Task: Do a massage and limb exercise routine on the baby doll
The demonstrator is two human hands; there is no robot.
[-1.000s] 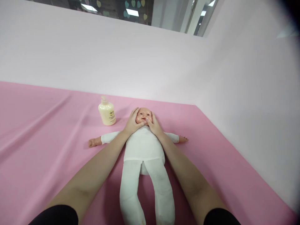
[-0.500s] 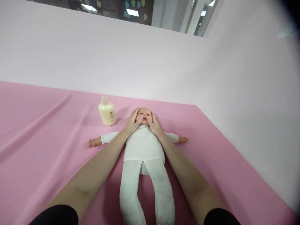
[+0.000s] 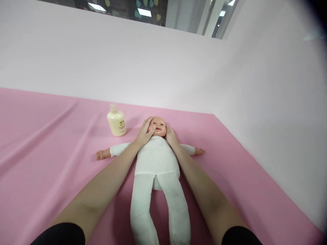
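A baby doll (image 3: 156, 160) in white clothes lies on its back on the pink cloth (image 3: 51, 149), arms spread, legs towards me. Its head (image 3: 157, 125) points away from me. My left hand (image 3: 145, 132) cups the left side of the head, thumb on the cheek. My right hand (image 3: 170, 135) rests against the right side of the head by the jaw. Both forearms run alongside the doll's body.
A cream pump bottle (image 3: 116, 121) stands upright just left of the doll's head. Pale walls (image 3: 268, 102) close the cloth at the back and along the right. The cloth shows long creases on the left.
Both thumbs have slid outward from the doll's mouth over the cheeks. My right hand has drawn back to the side of the head. The doll and bottle have not moved.
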